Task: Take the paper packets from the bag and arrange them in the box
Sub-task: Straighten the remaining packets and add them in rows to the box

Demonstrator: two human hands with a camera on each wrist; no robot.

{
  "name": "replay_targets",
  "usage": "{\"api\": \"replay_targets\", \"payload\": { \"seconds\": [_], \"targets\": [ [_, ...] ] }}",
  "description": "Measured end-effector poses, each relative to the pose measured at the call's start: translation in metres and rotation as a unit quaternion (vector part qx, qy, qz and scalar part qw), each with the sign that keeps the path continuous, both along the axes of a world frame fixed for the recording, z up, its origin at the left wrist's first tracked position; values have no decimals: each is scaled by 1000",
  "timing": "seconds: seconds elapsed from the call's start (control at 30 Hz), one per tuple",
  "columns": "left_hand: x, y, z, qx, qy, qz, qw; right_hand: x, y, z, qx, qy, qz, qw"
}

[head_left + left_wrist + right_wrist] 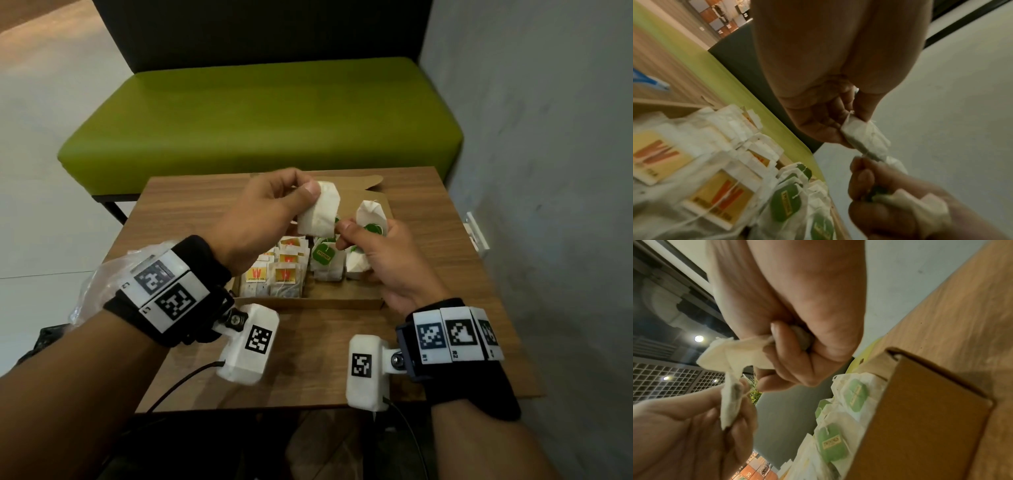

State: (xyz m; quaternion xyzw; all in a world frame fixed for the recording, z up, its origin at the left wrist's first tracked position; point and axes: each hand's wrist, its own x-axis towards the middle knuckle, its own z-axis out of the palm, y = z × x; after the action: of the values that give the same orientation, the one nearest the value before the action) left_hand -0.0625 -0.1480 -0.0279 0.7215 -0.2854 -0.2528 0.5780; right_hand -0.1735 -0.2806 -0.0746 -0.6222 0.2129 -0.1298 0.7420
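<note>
the plastic bag (89, 274) lies crumpled at the table's (445, 274) left edge. the left hand (260, 212) pinches a white paper packet (320, 212) between thumb and fingers, above the open cardboard box (342, 303). inside it stand yellow-tagged packets (274, 274) (left rows) and green-tagged packets (323, 258) beside them. the right hand (380, 260) grips a couple of green-tagged ones (371, 216) in curled fingers, just right.

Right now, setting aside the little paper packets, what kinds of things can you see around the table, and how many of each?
Hands: 2, the left hand and the right hand
Boxes: 1, the brown cardboard box
Bags: 1, the clear plastic bag
Tables: 1, the wooden table
Benches: 1, the green padded bench
Total: 6
</note>
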Motion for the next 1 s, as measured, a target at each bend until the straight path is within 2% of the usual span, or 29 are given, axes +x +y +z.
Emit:
{"api": "replay_targets", "payload": {
  "seconds": [0.17, 0.4, 0.53, 0.7, 0.87, 1.0],
  "targets": [
    [-4, -2, -18, 68, -99, -28, 992, -1, 2, 3, 44, 1, 3, 999],
    [-4, -5, -32, 91, -167, 41, 981, 2, 1, -2, 47, 44, 1, 998],
    [-2, -5, -41, 114, -186, 30, 976, -1, 0, -11, -52, 62, -1, 997],
    [-3, -6, -53, 208, -266, -16, 941, 1, 2, -16, -176, 114, 11, 978],
    [-1, -11, -55, 296, -305, -33, 904, -1, 0, -13, -221, 138, 2, 965],
    [-3, -14, -55, 325, -307, -48, 893, -2, -4, -11, -216, 136, -29, 966]
  ]
}}
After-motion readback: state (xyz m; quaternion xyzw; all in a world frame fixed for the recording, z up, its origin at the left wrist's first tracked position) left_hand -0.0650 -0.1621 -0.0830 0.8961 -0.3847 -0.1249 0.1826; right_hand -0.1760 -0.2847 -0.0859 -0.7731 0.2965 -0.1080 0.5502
